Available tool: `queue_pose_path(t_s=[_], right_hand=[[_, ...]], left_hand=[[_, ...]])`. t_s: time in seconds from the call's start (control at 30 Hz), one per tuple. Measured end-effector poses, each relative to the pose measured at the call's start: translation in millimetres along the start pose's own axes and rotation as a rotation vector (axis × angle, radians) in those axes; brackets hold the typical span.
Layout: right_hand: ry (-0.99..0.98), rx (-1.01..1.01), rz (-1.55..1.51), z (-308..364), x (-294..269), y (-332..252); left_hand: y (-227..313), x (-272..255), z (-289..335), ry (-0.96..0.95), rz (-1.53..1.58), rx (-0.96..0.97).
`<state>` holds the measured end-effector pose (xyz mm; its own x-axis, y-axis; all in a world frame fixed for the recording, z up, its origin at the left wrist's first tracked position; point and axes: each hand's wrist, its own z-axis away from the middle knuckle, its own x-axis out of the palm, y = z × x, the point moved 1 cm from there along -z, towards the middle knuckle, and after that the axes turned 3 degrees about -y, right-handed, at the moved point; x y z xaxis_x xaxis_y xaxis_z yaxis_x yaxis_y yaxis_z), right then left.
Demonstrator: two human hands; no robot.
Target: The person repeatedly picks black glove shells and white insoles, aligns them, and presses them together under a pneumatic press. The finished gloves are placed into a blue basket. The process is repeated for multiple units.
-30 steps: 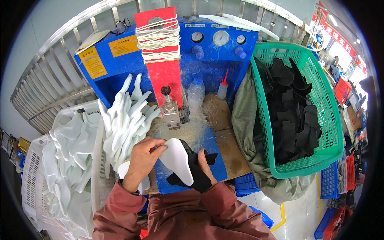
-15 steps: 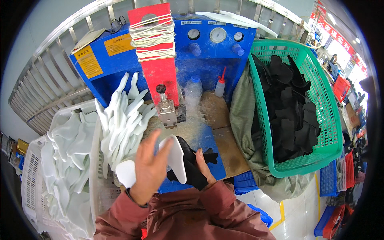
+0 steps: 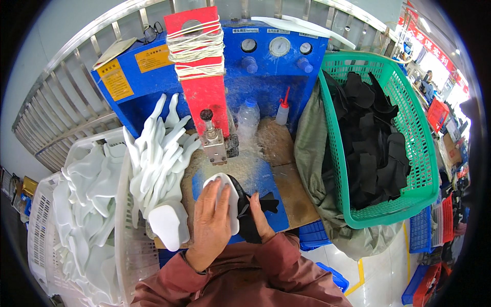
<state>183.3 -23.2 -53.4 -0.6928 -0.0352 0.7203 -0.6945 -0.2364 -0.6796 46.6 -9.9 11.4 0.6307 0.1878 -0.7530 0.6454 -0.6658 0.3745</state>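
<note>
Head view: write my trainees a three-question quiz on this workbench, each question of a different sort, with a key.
1. True or false: the green basket holds white pieces.
2. Multiple choice: the left hand lies flat on a) a bottle, b) the white form, c) the red post.
3. Fill in: the right hand touches a ____ glove on the blue bench.

Key: 1. False, the pieces are black. 2. b. 3. black.
</note>
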Motion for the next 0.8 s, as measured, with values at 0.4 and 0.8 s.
queue_pose_path(t_s=[0.4,0.8], right_hand=[[-0.113,-0.225,0.281,4,-2,3],[0.089,-0.096,0.108,11,-11,6]], left_hand=[[6,24,6,0.034,0.001,-0.006],[-2,28,4,0.159,0.175,0.054]])
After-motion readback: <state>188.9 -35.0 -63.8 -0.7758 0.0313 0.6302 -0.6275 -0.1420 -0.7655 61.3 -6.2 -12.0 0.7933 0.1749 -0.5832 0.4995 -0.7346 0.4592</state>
